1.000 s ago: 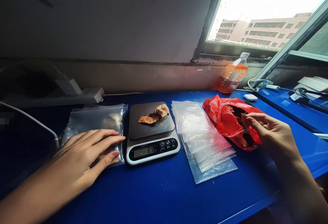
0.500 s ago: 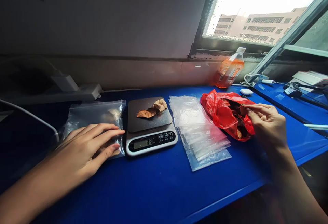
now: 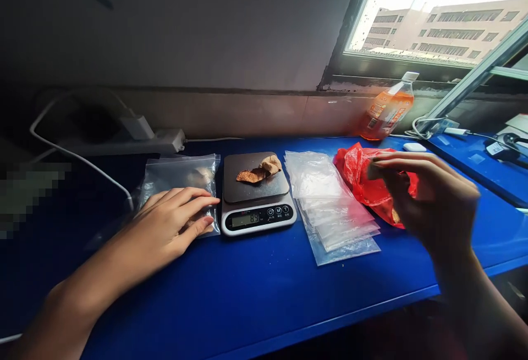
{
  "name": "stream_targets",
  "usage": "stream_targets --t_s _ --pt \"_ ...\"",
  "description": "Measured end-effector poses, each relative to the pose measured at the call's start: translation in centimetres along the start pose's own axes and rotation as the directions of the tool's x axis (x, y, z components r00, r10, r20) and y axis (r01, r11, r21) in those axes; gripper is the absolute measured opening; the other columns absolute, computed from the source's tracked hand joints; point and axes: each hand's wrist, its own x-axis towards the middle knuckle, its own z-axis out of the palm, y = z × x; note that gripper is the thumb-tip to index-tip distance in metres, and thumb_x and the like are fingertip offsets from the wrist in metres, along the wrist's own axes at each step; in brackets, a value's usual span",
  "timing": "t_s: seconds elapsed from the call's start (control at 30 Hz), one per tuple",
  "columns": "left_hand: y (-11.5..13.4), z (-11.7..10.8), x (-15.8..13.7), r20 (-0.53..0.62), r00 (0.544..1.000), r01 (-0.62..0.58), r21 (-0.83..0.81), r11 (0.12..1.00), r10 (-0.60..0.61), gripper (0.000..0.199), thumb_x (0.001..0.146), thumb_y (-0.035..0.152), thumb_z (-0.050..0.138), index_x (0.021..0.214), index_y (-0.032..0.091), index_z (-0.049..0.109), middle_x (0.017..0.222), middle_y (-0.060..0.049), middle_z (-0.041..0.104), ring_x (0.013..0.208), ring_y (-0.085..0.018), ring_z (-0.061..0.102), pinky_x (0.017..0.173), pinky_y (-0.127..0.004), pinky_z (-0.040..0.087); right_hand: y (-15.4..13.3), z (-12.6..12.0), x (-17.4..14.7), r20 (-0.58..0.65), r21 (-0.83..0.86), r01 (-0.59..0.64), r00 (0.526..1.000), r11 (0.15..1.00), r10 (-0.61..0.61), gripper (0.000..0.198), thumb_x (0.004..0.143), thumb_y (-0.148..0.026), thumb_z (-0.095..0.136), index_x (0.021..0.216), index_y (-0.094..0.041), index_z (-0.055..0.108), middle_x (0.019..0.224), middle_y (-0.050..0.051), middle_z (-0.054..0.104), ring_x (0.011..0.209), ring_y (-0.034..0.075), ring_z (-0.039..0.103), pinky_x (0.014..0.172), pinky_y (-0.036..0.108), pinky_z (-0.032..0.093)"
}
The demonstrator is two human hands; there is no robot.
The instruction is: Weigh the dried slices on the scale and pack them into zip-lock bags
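Observation:
My left hand (image 3: 173,222) lies palm down, fingers spread, on a clear zip bag (image 3: 165,170) that holds some pale pieces. Just right of it stands a kitchen scale (image 3: 231,189), its display reading about 8.9. Curled brown pieces of what looks like dried citrus peel (image 3: 251,175) rest on the scale's plate. Above the red plastic bag (image 3: 350,167), my right hand (image 3: 433,200) pinches a small blurred piece of dried peel (image 3: 373,169) between thumb and fingers. That hand hides part of the open red bag, where more brown peel shows.
A fanned stack of clear zip bags (image 3: 317,184) lies between scale and red bag. Behind stand a bottle of orange drink (image 3: 390,107) and a white power strip (image 3: 165,141). A white cable (image 3: 82,156) crosses the left side. The blue table's front edge runs along the lower right.
My right hand has lifted out of the red bag's mouth and moved up and left with a small piece. My left hand stays on the zip bag. The whole view has shifted.

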Motion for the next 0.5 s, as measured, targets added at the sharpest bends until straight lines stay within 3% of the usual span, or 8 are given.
stream_targets --t_s 0.1,0.2,0.27,0.37,0.43,0.5 --pt "0.2 -0.2 -0.2 -0.008 1.0 0.002 -0.004 1.0 -0.002 0.043 0.092 0.058 0.042 0.124 0.035 0.06 0.128 0.0 0.061 0.121 -0.025 0.053 0.103 -0.045 0.04 -3.6 3.2 2.4 0.198 0.208 0.159 0.959 0.965 -0.201 0.006 0.085 -0.016 0.065 0.086 -0.021 0.069 0.09 0.003 0.075 0.089 0.017 0.071 0.083 0.034 0.057" --pt "0.2 -0.5 -0.5 -0.013 1.0 -0.004 -0.011 1.0 0.004 0.044 0.092 0.058 0.041 0.124 0.034 0.061 0.128 0.0 0.061 0.12 -0.025 0.055 0.102 -0.044 0.042 -4.1 5.5 3.9 0.252 0.238 0.168 0.941 0.957 -0.228 0.008 0.087 -0.019 0.062 0.083 -0.021 0.069 0.092 0.003 0.074 0.085 0.016 0.07 0.078 0.032 0.057" --pt "0.0 -0.7 -0.8 -0.018 1.0 -0.001 -0.011 1.0 0.001 0.046 0.091 0.06 0.041 0.123 0.035 0.062 0.127 0.0 0.062 0.119 -0.026 0.056 0.101 -0.045 0.043 -2.8 5.1 4.3 0.22 0.169 0.126 0.962 0.977 -0.162 0.008 0.088 -0.019 0.062 0.084 -0.02 0.069 0.092 0.005 0.074 0.086 0.016 0.07 0.079 0.032 0.056" --pt "-0.8 -0.6 -1.3 -0.047 0.998 -0.031 -0.003 1.0 0.031 0.046 0.089 0.063 0.04 0.118 0.037 0.064 0.123 0.001 0.065 0.114 -0.027 0.059 0.097 -0.046 0.045 0.4 1.8 3.8 0.054 -0.072 -0.011 0.998 0.997 0.015 0.01 0.086 -0.024 0.063 0.087 -0.018 0.071 0.085 0.008 0.074 0.079 0.017 0.069 0.074 0.031 0.054" --pt "-1.5 -0.2 -1.6 -0.079 0.992 -0.096 0.022 0.995 0.098 0.043 0.088 0.062 0.042 0.118 0.039 0.064 0.121 0.003 0.066 0.109 -0.027 0.061 0.092 -0.044 0.046 2.7 -1.0 2.8 -0.062 -0.238 -0.196 0.98 0.951 0.187 0.014 0.084 -0.027 0.065 0.088 -0.016 0.072 0.078 0.009 0.073 0.067 0.017 0.067 0.062 0.029 0.051" --pt "-1.9 0.4 -1.8 -0.126 0.981 -0.139 0.061 0.988 0.146 0.038 0.09 0.059 0.042 0.118 0.042 0.062 0.121 0.004 0.066 0.105 -0.026 0.062 0.088 -0.043 0.046 4.6 -3.2 1.6 -0.045 -0.313 -0.348 0.935 0.884 0.352 0.015 0.082 -0.027 0.065 0.088 -0.016 0.073 0.076 0.009 0.073 0.063 0.016 0.066 0.058 0.028 0.049"
